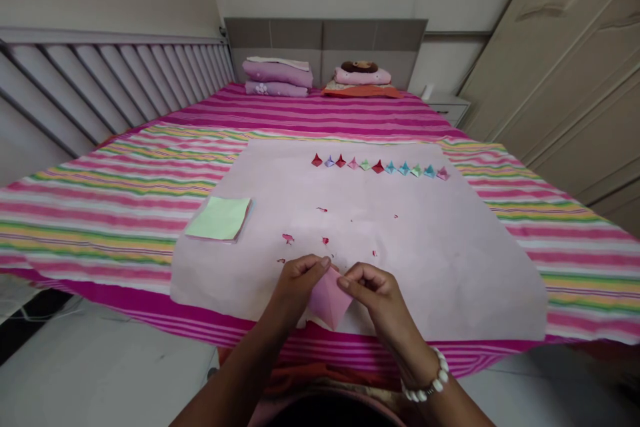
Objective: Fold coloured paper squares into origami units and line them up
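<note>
Between my two hands is a piece of folded pink paper (pixel 330 300), held up near the front edge of the bed with one corner pointing down. My left hand (pixel 303 280) pinches its upper left side, thumb on top. On the upper right side, my right hand (pixel 373 287) grips it between thumb and fingers; a white bead bracelet circles that wrist. Under the hands lies a large pale sheet (pixel 425 267). Small folded paper pieces (pixel 379 167) in red, purple, pink, green and blue stand in a row across its far part.
A stack of square paper (pixel 220 219), light green on top, lies at the sheet's left. Red scraps (pixel 288 238) are scattered ahead of my hands. Folded bedding (pixel 277 77) and a pillow pile (pixel 363 77) sit by the headboard (pixel 320 37). A railing (pixel 130 80) runs along the left.
</note>
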Available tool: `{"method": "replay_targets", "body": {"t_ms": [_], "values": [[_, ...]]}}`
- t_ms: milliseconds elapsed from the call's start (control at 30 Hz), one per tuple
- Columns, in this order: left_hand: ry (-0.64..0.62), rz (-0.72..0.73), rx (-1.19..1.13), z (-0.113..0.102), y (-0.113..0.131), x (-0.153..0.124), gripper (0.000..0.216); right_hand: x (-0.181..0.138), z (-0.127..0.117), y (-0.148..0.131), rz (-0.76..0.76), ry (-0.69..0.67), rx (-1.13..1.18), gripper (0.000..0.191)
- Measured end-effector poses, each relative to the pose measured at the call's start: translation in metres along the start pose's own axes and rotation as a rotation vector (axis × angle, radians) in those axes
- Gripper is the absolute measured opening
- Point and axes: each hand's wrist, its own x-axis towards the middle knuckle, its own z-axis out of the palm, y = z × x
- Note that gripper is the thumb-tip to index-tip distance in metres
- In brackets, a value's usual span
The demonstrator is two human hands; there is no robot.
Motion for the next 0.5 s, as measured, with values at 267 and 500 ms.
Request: {"method": "replay_targets", "body": {"t_ms": [267,500], "values": [[0.110,0.017,-0.074,0.004,-0.011,0.003,0.031,-0.002,0.001,0.003,0.008,-0.016,-0.021,0.028],[0.019,-0.084,-0.130,0.003,-0.014,0.001,0.027,-0.001,-0.002,0.006,0.016,0.041,0.026,0.026]]}}
